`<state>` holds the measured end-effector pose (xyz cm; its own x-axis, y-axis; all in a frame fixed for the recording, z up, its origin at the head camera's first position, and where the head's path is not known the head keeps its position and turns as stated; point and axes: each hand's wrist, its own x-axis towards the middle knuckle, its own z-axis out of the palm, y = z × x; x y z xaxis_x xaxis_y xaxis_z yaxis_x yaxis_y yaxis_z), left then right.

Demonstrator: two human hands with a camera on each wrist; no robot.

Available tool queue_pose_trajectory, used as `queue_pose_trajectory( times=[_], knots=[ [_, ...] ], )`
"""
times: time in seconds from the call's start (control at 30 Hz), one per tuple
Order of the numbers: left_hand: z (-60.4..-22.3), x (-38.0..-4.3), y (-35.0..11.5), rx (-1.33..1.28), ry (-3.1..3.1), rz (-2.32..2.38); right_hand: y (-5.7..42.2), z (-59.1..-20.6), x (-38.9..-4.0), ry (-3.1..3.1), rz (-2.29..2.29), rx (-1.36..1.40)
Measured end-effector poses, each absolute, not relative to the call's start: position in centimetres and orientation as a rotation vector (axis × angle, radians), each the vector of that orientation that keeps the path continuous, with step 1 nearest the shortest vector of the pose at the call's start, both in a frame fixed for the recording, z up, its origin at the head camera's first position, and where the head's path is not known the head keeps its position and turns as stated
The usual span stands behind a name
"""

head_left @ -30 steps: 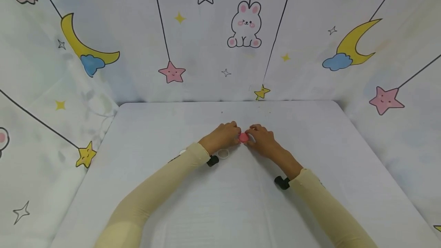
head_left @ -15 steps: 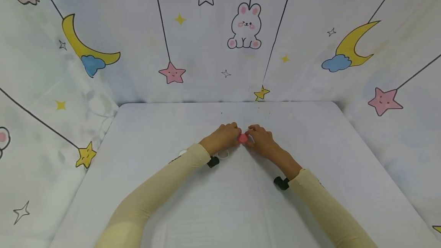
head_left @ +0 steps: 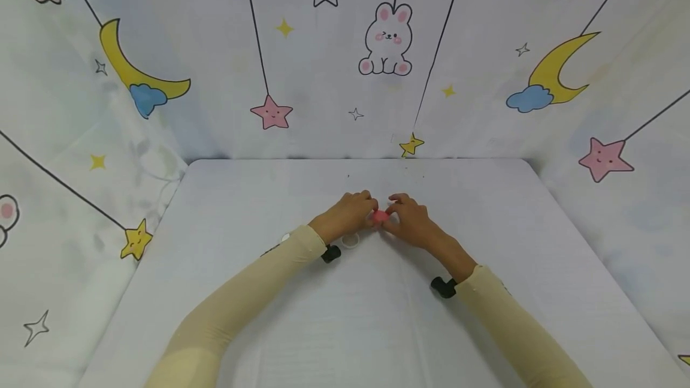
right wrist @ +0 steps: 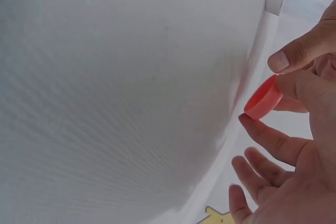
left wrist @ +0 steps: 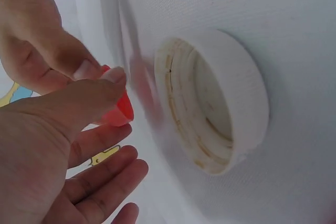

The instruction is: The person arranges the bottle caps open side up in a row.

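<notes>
A small red bottle cap (head_left: 380,217) is between the two hands, near the middle of the table. My left hand (head_left: 351,211) pinches it from the left; in the left wrist view the thumb lies across the red cap (left wrist: 122,109) with the index finger below. My right hand (head_left: 412,220) pinches the same cap from the right, its other fingers spread in the right wrist view. There, the hollow side of the red cap (right wrist: 262,98) shows. Beside my left wrist lies a white bottle cap (left wrist: 244,95), hollow side visible and stained brown along the inner ridges.
Partly hidden behind the left sleeve, another small white thing (head_left: 286,237) lies on the white table (head_left: 345,316). A printed cloth backdrop (head_left: 323,76) with moons, stars and a rabbit rises along the table's back and sides. Each wrist bears a dark camera mount (head_left: 444,287).
The red cap has tilted between the fingers, from a round face toward a flatter outline. Both hands hold nearly the same place; the white cap has not moved.
</notes>
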<state>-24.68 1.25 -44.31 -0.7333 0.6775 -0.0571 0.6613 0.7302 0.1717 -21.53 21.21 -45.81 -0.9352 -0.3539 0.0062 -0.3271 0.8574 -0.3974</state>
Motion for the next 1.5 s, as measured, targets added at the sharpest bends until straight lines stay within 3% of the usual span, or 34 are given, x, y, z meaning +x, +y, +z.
queue_pose_trajectory(
  times=[0.53, 1.0, 1.5],
  knots=[
    [-43.9, -24.2, 1.1, 1.133, 2.884, 0.281, 21.3, -44.3, -21.0, 2.840, -0.861, -0.348],
    [-44.1, -23.4, 1.4, 0.998, 2.970, 0.345, 20.4, -43.4, -20.6, 2.704, -1.011, -0.149],
    [-43.5, -22.8, 1.1, 1.050, 2.959, 0.328, 21.3, -43.0, -20.0, 2.851, -0.905, -0.573]
  ],
)
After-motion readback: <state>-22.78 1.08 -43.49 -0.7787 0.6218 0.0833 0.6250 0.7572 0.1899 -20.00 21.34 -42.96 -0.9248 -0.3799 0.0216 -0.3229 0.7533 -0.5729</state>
